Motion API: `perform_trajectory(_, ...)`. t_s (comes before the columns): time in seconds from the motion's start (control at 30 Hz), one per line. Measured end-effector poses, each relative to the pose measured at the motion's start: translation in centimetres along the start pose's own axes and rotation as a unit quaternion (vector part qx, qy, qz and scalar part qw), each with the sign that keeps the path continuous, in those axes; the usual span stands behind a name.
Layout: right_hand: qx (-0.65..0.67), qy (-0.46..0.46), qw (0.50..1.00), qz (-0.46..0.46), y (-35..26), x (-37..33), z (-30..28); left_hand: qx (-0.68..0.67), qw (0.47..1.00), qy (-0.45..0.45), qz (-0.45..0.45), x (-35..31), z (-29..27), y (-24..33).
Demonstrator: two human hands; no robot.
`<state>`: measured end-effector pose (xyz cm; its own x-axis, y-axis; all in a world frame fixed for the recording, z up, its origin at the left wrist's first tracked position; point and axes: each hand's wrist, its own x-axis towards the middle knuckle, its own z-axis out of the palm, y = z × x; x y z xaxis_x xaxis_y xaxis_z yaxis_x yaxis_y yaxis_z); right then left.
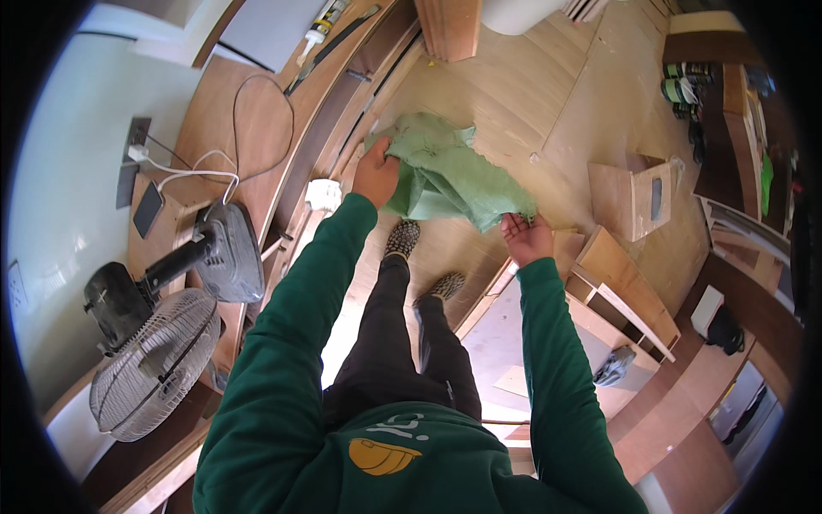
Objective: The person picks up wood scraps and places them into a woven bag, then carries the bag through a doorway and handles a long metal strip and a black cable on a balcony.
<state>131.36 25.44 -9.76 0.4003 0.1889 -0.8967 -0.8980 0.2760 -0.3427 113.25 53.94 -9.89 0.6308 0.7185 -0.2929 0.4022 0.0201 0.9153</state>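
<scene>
A crumpled green woven plastic sheet (454, 167) with frayed, ragged edges hangs spread between my two hands, above the floor and beyond my feet. My left hand (375, 177) is closed on its left edge, and part of the fingers is hidden behind the folds. At the sheet's lower right corner, my right hand (527, 239) pinches the frayed edge with its fingers curled palm up. Folds in the middle sag between both grips, so whether it is a sack or a single layer cannot be made out.
On the left, a wooden counter (205, 111) carries a fan (154, 364), a phone (148, 212) with white cables, and a sealant tube (321, 30). Wooden panels (629, 291) lean beside my right arm. An open wooden box (632, 199) sits on the floor (548, 103) farther right.
</scene>
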Motion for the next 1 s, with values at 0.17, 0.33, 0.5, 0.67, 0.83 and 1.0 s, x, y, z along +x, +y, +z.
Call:
perform_trajectory(0.17,-0.044,-0.058,0.994,-0.079,0.3,-1.5,-2.3,-0.004,0.999,-0.052,-0.01,-1.2,1.6,5.4)
perform_trajectory(0.33,-0.361,-0.008,0.932,0.018,2.7,-2.4,-5.1,-0.021,0.995,-0.093,0.001,-3.1,4.9,10.0)
perform_trajectory(0.5,-0.315,-0.021,0.933,0.171,4.8,-6.5,-3.0,-0.089,0.991,-0.083,-0.055,-5.1,7.8,15.2)
perform_trajectory(0.67,-0.065,-0.042,0.987,0.143,3.6,-5.5,-5.2,-0.165,0.972,-0.121,-0.112,-7.7,10.4,20.0)
perform_trajectory(0.83,0.014,-0.178,0.983,0.047,-1.8,-6.5,-7.9,-0.21,0.947,-0.184,-0.159,-11.5,12.8,23.5)
perform_trajectory(1.0,0.084,-0.17,0.982,0.005,-5.9,-9.3,-10.7,-0.261,0.932,-0.209,-0.143,-14.7,14.5,27.7)
